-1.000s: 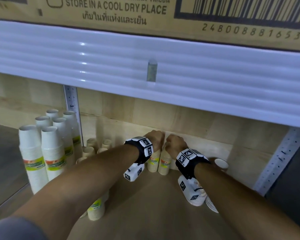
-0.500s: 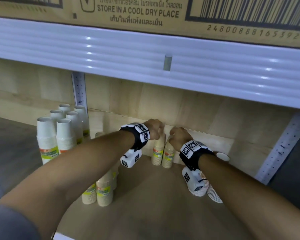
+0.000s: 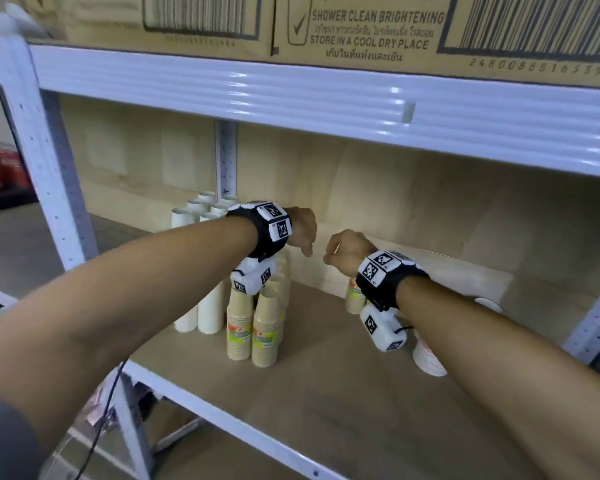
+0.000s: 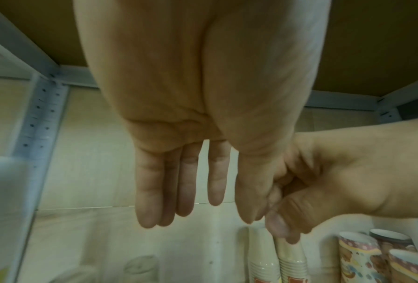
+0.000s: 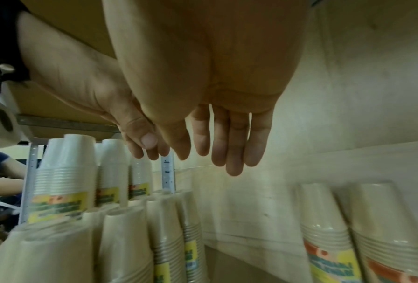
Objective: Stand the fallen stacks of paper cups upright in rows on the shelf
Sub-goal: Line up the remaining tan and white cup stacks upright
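Both hands hang over the shelf (image 3: 343, 386), holding nothing: left hand (image 3: 300, 230) and right hand (image 3: 343, 252) have loose, straight fingers. Cup stacks (image 3: 253, 327) stand below; one stack (image 3: 428, 358) maybe lies fallen.

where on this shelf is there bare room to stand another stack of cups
Bare board lies between the front brown stacks and the fallen stack at the right, out to the shelf's front rail. More lies along the back wall, right of the two stacks under the right hand. The left is crowded with white stacks. Both hands are empty; left hand.
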`<state>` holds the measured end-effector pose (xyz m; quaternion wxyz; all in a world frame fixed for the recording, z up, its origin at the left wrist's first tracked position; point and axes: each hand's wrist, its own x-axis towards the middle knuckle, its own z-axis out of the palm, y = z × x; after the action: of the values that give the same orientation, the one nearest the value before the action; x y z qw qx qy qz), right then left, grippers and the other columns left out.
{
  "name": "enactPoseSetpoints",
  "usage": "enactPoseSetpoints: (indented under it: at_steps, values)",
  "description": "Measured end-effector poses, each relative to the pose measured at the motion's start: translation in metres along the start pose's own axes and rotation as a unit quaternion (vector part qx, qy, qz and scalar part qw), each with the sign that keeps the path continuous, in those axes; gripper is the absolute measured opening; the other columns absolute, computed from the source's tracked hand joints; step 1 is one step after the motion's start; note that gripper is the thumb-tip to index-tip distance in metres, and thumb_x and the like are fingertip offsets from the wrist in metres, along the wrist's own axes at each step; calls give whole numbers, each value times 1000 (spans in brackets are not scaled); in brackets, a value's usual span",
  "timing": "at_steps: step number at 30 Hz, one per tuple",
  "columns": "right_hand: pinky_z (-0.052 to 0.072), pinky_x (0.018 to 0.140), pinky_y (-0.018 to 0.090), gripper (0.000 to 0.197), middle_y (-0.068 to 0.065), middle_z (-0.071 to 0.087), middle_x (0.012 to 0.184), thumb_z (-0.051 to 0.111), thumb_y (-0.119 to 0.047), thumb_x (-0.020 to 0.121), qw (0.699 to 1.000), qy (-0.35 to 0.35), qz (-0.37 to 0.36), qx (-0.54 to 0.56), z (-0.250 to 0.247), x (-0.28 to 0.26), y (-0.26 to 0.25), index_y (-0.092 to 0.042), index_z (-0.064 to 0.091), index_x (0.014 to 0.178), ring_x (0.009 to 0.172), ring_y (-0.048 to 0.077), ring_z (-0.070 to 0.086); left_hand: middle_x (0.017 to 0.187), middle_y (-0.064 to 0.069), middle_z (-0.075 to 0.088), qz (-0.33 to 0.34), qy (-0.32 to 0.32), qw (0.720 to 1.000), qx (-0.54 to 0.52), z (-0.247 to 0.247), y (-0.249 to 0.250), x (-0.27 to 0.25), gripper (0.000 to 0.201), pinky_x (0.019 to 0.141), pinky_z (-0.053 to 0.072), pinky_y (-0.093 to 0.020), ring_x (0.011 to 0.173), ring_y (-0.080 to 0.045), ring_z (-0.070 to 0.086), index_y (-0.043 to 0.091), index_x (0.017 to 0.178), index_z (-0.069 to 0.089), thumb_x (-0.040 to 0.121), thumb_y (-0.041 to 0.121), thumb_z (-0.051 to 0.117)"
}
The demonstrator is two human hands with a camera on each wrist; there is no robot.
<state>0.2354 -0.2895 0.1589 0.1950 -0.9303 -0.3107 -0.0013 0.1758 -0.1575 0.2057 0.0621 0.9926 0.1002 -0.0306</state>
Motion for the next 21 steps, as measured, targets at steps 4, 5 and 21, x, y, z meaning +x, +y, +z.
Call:
enactPoseSetpoints:
  at_steps: [4, 5, 21]
  values:
    - [41, 61, 22, 20, 0, 63, 94, 67, -26, 84, 998, -58, -25, 6, 9, -10, -28, -19, 71, 102, 86, 20, 61, 103, -10, 69, -29, -35, 999, 15, -5, -19, -23, 31, 61, 49, -25, 78, -21, 59, 5, 114, 69, 86, 19, 70]
    - [40, 57, 20, 19, -1, 62, 93, 67, -26, 84, 997, -68, -30, 10, 11, -12, -34, -20, 71, 102, 85, 19, 61, 101, -12, 69, -37, -41, 998, 19, -5, -24, -28, 30, 63, 50, -27, 77, -22, 60, 4, 112, 69, 86, 18, 70]
    - [52, 78, 31, 33, 4, 65, 99, 77, -24, 79, 985, -150, -84, -14, 54, -30, -96, -13, 69, 108, 90, 22, 63, 85, -5, 62, -74, -105, 991, 22, 43, -73, -59, 25, 59, 46, -21, 79, -19, 56, 7, 107, 71, 82, 12, 71]
